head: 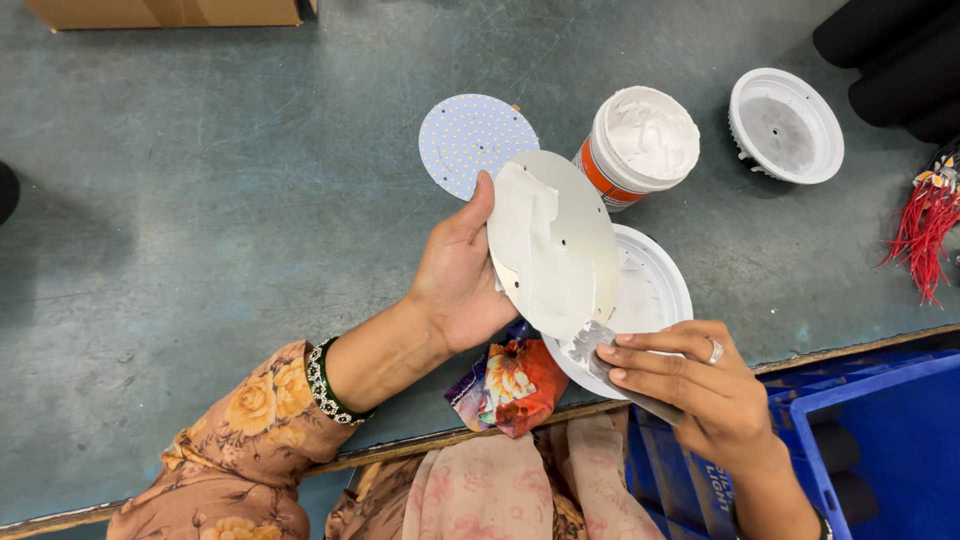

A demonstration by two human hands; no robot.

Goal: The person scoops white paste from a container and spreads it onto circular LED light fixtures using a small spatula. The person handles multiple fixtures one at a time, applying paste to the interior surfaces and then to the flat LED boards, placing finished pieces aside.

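I keep my left hand [455, 275] clamped on the round metal disc [555, 240], tilted, while my right hand [690, 385], pinching the spreader [600, 350], draws white paste evenly across it.

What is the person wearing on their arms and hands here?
The left hand is bare. Its wrist carries a dark green bangle edged with small white stones, and above it comes a floral sleeve in orange and tan. The right hand has a silver ring on one finger, and a dark bangle just shows at that wrist.
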